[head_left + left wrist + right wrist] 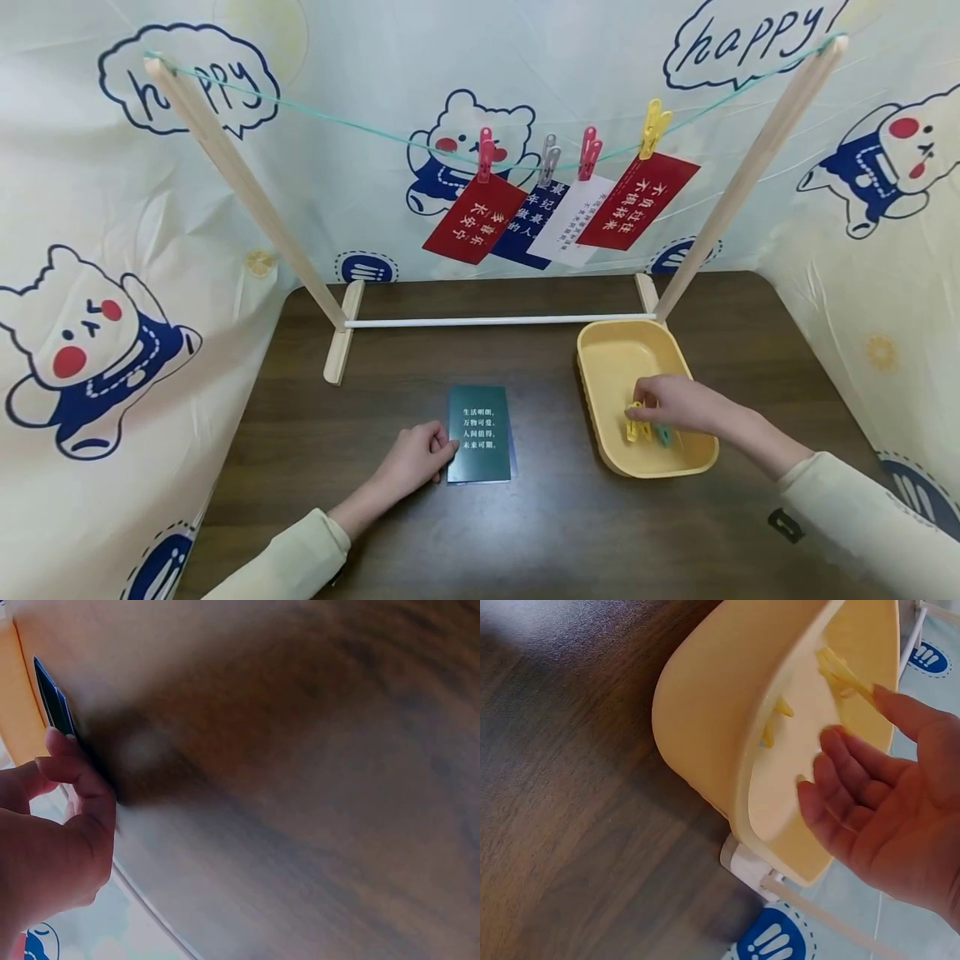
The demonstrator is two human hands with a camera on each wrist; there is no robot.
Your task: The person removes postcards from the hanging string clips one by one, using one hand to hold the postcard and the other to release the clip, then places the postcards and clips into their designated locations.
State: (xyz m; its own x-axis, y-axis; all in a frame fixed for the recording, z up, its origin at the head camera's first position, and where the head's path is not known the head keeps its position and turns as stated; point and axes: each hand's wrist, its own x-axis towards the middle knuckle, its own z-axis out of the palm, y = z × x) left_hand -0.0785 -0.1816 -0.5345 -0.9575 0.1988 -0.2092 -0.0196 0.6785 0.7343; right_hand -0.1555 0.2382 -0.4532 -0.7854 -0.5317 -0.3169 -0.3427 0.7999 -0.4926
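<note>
A dark green card (478, 435) with white lettering lies on the table, and a bluish card edge shows beneath its right side. At its left edge my left hand (417, 457) pinches the card with curled fingers; the fingertips are partly hidden. My right hand (678, 403) reaches into the yellow tray (588, 392). Between its thumb and index finger it holds a yellow clothespin (844, 673), seen in the right wrist view. Next to that hand a teal clothespin (663, 435) lies in the tray.
Behind the tray stands a wooden frame (750, 179) with a teal string (337, 122). Red, blue and white cards hang from it by clothespins, including a red card (637, 200) at right. A white rod (495, 321) crosses low between the posts. Patterned cloth hangs around the table.
</note>
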